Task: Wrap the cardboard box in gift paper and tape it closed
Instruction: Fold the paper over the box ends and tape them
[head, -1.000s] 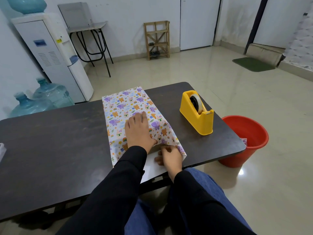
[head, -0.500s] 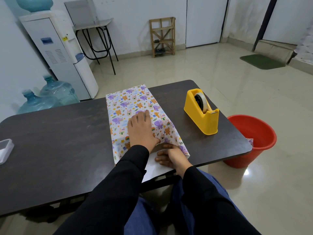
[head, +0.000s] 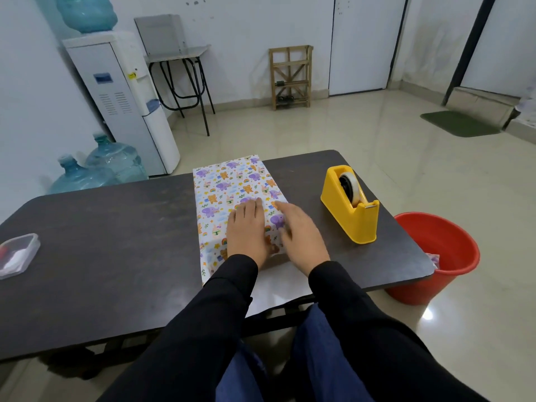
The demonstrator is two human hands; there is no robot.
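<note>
Two hands lie on the patterned gift paper (head: 232, 181), folded over the box in the middle of the dark table (head: 116, 242); the box itself is hidden beneath it. Flat on the paper rests the left hand (head: 246, 230), fingers straight, gripping nothing. Just beside it, over the paper's right edge, the blurred right hand (head: 301, 236) has loose outstretched fingers and holds nothing. Right of the paper stands a yellow tape dispenser (head: 351, 207); a red bucket (head: 452, 256) sits on the floor further right, and a clear plastic container (head: 17, 250) lies at the table's left edge
</note>
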